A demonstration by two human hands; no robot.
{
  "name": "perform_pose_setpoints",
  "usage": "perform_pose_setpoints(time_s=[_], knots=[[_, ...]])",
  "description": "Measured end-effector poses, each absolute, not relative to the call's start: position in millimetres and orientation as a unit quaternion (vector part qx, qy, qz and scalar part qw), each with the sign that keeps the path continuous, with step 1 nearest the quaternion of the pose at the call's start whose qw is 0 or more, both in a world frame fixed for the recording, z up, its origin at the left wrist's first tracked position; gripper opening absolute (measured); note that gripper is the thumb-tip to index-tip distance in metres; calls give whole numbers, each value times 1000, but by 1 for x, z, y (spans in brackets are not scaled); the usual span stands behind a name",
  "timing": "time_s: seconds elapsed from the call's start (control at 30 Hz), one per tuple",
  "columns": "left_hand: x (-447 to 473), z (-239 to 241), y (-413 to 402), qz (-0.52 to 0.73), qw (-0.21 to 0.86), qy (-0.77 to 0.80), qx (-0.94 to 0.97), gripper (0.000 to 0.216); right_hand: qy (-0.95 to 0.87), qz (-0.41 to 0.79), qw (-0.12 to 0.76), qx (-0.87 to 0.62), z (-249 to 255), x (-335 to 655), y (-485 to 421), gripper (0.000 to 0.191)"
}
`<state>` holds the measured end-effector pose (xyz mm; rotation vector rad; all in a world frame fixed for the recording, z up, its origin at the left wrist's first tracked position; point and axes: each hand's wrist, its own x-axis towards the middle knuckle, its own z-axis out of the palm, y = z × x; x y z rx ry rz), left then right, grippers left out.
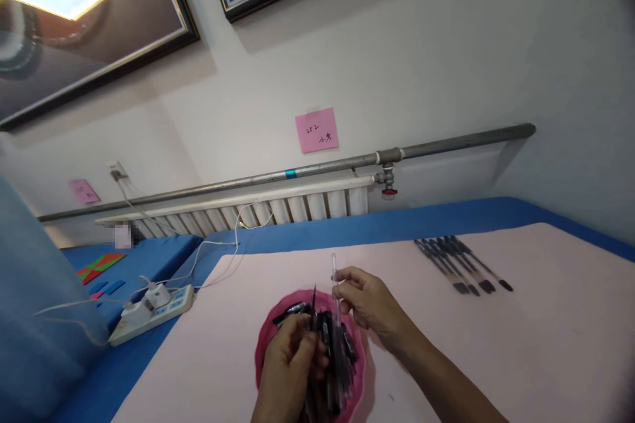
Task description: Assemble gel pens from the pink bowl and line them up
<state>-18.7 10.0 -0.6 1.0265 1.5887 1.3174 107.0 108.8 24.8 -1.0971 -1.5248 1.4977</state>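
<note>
A pink scalloped basket (261, 344) stands on the pale pink sheet, filled with black and clear pen parts (337, 357). Over its left side my left hand (292, 357) is closed on a thin dark pen refill (314, 299), its tip pointing up. My right hand (364, 297), above the basket's right rim, pinches a clear pen barrel (334, 264) between thumb and fingers, held nearly upright. Refill and barrel are apart, side by side. The lower end of the refill is hidden by my left hand.
Several slim dark pen-like sticks (454, 264) with wide dark ends lie in a slanted row at right. A white power strip (173, 307) with plugs and cables lies at left. Behind the blue table edge (397, 221) run a radiator (317, 205) and a pipe (446, 145).
</note>
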Motion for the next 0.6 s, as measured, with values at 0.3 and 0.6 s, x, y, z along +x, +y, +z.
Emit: perform_pose_setpoints(time_s=[0.3, 0.6], knots=[[-23, -12, 14, 552, 464, 592, 359, 25, -451, 637, 512, -359, 24, 110, 113, 11], [-36, 9, 15, 675, 561, 435, 203, 29, -553, 660, 364, -354, 28, 100, 95, 10]])
